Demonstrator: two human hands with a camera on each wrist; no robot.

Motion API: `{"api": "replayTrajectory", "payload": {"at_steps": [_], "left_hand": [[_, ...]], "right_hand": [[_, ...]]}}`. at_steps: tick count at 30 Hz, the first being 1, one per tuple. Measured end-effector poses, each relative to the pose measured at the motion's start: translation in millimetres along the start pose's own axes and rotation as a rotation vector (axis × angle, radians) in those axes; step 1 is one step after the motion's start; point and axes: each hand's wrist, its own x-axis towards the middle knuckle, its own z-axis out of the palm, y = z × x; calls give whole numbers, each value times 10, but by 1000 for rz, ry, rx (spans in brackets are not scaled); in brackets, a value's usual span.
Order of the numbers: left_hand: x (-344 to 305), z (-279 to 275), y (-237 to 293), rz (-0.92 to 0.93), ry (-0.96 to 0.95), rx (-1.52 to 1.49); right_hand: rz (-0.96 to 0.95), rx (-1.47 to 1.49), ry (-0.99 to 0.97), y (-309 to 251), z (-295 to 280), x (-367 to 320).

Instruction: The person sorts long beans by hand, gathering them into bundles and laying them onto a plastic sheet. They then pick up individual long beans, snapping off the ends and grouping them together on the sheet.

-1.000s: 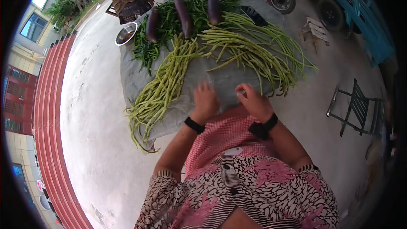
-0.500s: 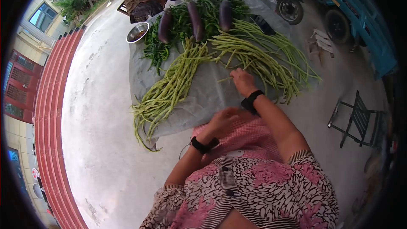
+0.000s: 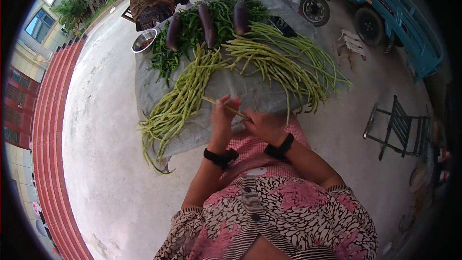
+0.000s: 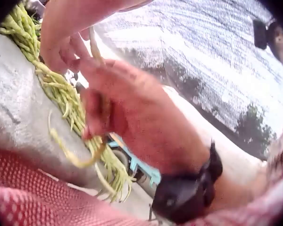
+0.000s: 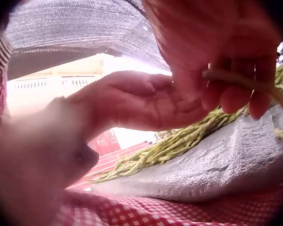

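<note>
One long bean (image 3: 211, 100) stretches between both hands in front of the apron, its far end jutting past the left hand toward the left bundle. At its near end, my right hand (image 3: 264, 127) pinches it; in the right wrist view its fingers (image 5: 262, 104) curl behind the bean (image 5: 247, 82). My left hand (image 3: 222, 125) is blurred, with the bean passing between its fingers. In the left wrist view a curved length of bean (image 4: 82, 165) hangs below the right hand (image 4: 141, 108). Long-bean bundles lie left (image 3: 180, 96) and right (image 3: 279, 62) on the grey sheet (image 3: 228, 82).
Several eggplants (image 3: 207, 26) lie on green peppers (image 3: 190, 26) at the sheet's far side. A metal bowl (image 3: 144, 41) stands near a seated person (image 3: 149, 2). A dark phone-like object (image 3: 282, 25) lies at the far right, and a folding chair (image 3: 399, 125) stands right.
The right hand first reached forward to the right bundle and took a bean, then came back beside the left hand. The left hand rose from the lap toward the bean.
</note>
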Motion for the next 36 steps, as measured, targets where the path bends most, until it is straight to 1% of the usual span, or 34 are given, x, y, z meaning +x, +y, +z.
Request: {"api": "replayTrajectory", "payload": {"at_steps": [1,2,3,5,7,8,9,10,11,13,15,17,18,21,25,26,29,31,35,36], "left_hand": [[42,-39,109,-2,18,-86],[91,-93,206,-3,38,-174],[183,-224,227,-23,-5,-305],[466,-581,103,-55,-99,-572],[669,-700,-37,-87,-96,-711],[693,-709,-132,-79,-97,-762],[714,-670,-184,-211,6,-763],[742,-695,-333,-343,-41,-835],[726,-682,-518,-320,-183,-715],[621,-630,-732,-454,-242,-685],[482,-627,-948,-446,-223,-696],[442,-593,-925,-440,-214,-694],[357,-567,-834,-439,-215,-687],[309,-623,-751,-457,-251,-660],[342,-697,-781,-464,-393,-684],[367,-714,-795,-464,-413,-696],[379,-742,-847,-472,-453,-726],[384,-742,-823,-491,-460,-727],[404,-771,-893,-468,-483,-762],[410,-773,-893,-464,-491,-760]], "right_hand": [[-34,-91,-50,55,-28,-35],[-24,-93,-80,100,-55,-79],[-15,-97,-113,101,-110,-127],[24,-103,-199,111,-221,-230],[59,-131,-281,141,-385,-244],[40,-104,-235,197,-438,-277],[12,-81,-185,295,-470,-290],[5,-125,-158,413,-490,-236],[7,-158,-136,534,-504,-158],[-6,-244,4,708,-575,22],[2,-311,112,858,-627,217],[21,-375,194,991,-680,454],[91,-446,182,1042,-704,575],[123,-548,290,1344,-649,864],[344,-722,155,1388,-555,933],[317,-776,192,1396,-514,924],[264,-784,252,1306,-505,842],[252,-744,269,1305,-518,824],[271,-613,327,1337,-514,803],[241,-672,336,1378,-490,799]]}}
